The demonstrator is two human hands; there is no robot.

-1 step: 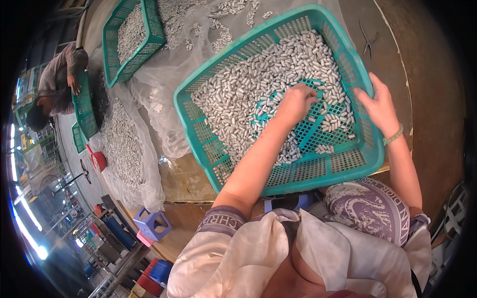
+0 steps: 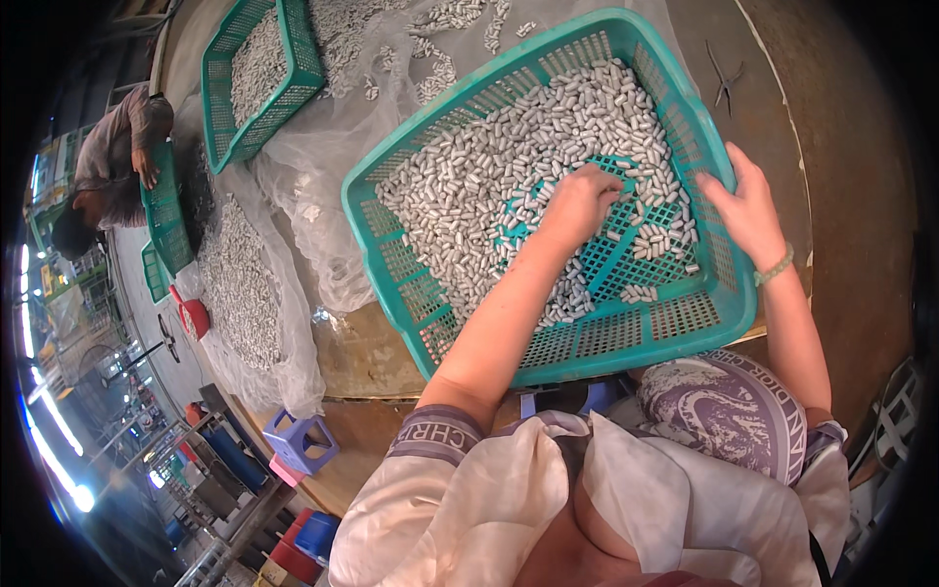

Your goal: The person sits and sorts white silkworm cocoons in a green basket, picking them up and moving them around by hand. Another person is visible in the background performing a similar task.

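Note:
In front of me a large green plastic basket [image 2: 548,375] with slatted walls holds many small grey-white metallic cylinders [image 2: 489,157], heaped toward its far and left sides. My left hand [image 2: 585,203] is inside it, over a partly bare patch of the green mesh bottom, with fingers curled in a pinch. Whatever those fingertips hold is hidden. A few loose cylinders [image 2: 663,241] lie on the mesh to the right of that hand. On the right wall, my right hand [image 2: 745,207] grips the rim, thumb inside and fingers outside; a beaded bracelet circles its wrist.
Pliers [image 2: 725,80] lie on the table beyond the basket's right corner. Another green basket [image 2: 303,59] of cylinders stands far left, near plastic sheeting [image 2: 318,210]. A pile of cylinders [image 2: 240,293] spreads at left, where another person [image 2: 117,147] handles a green basket [image 2: 168,210]. A purple stool [image 2: 298,440] stands below.

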